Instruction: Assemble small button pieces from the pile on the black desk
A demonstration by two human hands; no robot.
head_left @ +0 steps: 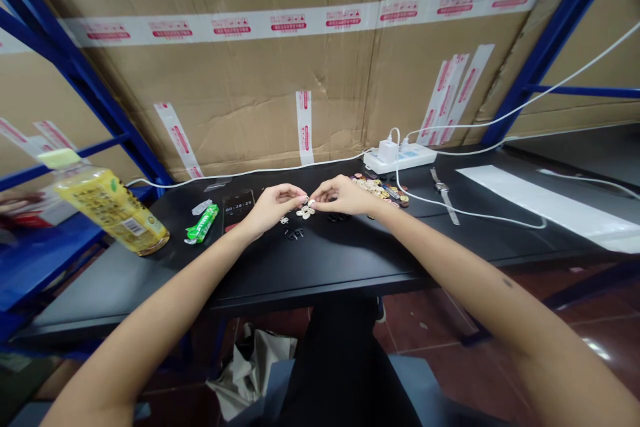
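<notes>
My left hand (276, 207) and my right hand (341, 196) meet over the middle of the black table, fingertips nearly touching. Thumb and fingers of the right are pinched on a small cream round piece (311, 203). The left is also pinched, at a tiny pale bit too small to name. Just below the fingertips lie several cream oval pieces (305, 213). A few tiny pale pieces (285, 220) are beside the left hand, and small black pieces (294, 234) lie nearer the table's front. Behind my right wrist spreads a pile of mixed coloured pieces (384, 191).
A phone (237, 207) showing a timer, a green wrapper (204, 223) and a tilted-looking yellow drink bottle (113, 203) stand left. To the right are a power strip (400, 157) with white cables, a watch (444, 195) and a white sheet (545, 203). Cardboard (240, 93) backs the table.
</notes>
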